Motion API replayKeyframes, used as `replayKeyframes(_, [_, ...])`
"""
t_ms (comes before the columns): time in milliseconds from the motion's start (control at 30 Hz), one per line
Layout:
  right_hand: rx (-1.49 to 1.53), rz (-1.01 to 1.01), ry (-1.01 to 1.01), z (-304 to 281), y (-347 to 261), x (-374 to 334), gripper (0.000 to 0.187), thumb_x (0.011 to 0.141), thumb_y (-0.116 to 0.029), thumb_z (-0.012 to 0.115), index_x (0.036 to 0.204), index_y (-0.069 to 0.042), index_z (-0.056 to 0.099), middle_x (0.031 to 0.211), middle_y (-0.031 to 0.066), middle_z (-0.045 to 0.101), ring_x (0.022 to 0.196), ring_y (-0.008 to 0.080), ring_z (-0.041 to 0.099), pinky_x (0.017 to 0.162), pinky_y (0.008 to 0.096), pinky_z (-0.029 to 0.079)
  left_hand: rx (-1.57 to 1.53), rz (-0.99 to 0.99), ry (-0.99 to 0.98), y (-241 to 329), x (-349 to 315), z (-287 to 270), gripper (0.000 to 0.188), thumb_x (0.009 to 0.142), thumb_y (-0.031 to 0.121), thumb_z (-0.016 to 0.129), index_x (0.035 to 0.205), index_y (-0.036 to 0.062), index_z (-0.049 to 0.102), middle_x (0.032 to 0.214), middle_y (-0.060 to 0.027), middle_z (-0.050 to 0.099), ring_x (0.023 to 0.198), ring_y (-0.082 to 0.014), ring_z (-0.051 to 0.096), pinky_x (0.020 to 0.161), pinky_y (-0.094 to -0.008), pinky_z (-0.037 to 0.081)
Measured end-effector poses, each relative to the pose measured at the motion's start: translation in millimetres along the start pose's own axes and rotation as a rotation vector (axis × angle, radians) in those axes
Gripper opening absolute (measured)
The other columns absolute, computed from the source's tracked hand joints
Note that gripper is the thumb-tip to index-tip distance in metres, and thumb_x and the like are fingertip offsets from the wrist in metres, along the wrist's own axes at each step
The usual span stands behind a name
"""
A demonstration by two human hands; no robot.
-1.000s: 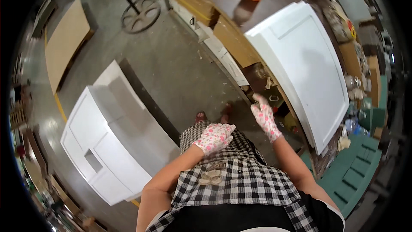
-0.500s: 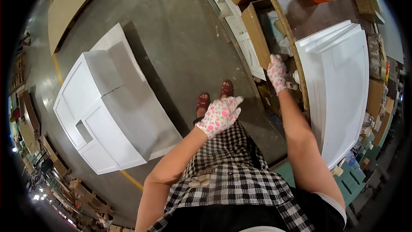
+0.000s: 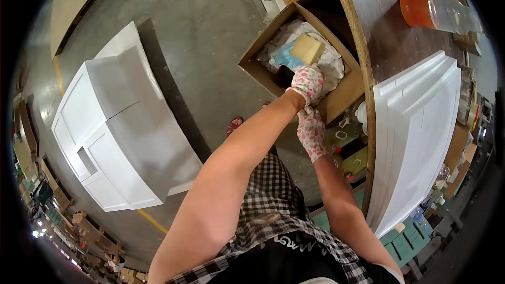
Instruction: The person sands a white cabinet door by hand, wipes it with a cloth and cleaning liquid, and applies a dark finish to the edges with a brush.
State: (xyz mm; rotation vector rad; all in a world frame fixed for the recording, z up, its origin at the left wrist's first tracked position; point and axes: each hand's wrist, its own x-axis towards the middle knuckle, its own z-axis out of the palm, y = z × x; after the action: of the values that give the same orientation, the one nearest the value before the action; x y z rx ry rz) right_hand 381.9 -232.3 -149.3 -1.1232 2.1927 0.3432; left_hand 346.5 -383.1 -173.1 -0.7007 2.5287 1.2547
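An open cardboard box [image 3: 343, 98] is tilted out from under the worktop at right. White crumpled cloth or paper [image 3: 332, 68], a light blue cloth [image 3: 284, 53] and a yellowish sponge-like block [image 3: 307, 49] lie inside it. My left hand [image 3: 307, 83], in a white glove with pink flowers, reaches over the near side into the box; its fingers look curled in beside the white material, their tips hidden. Next to it is a dark, flat object [image 3: 284, 75]. My right hand [image 3: 311, 132], in a matching glove, is closed on the box's near edge.
White panels [image 3: 415, 142] are stacked on the brown worktop [image 3: 381, 31], near a bottle of orange liquid [image 3: 439, 13]. Under its edge sit green containers [image 3: 353, 162]. A large white panel piece [image 3: 118, 142] stands on the floor at left, and a wooden board [image 3: 79, 5] lies beyond.
The cardboard box has come out from under the worktop, toward the left. My left hand has moved from before my lap into the box. My right hand has shifted nearer and left.
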Motion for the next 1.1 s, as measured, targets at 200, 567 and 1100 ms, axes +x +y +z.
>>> replayKeyframes(200, [0.058,-0.082,0.234,40,22,3,0.036,0.084,-0.007,0.056,0.120,0.000,0.052,0.109,0.0178,0.055,0.093,0.0330,0.058,0.080,0.0413,0.050,-0.151,0.178,0.308,45,38,22,0.037,0.087,0.016,0.052,0.122,0.0021,0.057,0.115,-0.0178,0.060,0.102,-0.0347,0.059,0.089,-0.0396,0.045])
replayKeyframes(567, [0.220,-0.001,0.317,78,75,1,0.042,0.084,-0.025,0.059,0.119,-0.003,0.054,0.116,0.0175,0.057,0.097,0.0328,0.059,0.082,0.0419,0.049,-0.043,0.506,0.041,68,-18,3,0.035,0.087,0.031,0.054,0.108,0.0043,0.061,0.098,-0.0184,0.063,0.090,-0.0315,0.061,0.074,-0.0414,0.049])
replayKeyframes(1100, [0.596,0.445,0.647,3,118,24,0.061,0.083,-0.041,0.059,0.129,-0.004,0.045,0.118,0.0188,0.055,0.100,0.0309,0.058,0.085,0.0405,0.047,-1.609,0.467,-0.375,22,-153,-52,0.030,0.091,0.023,0.060,0.107,-0.0023,0.065,0.124,-0.0133,0.057,0.116,-0.0230,0.052,0.099,-0.0359,0.040])
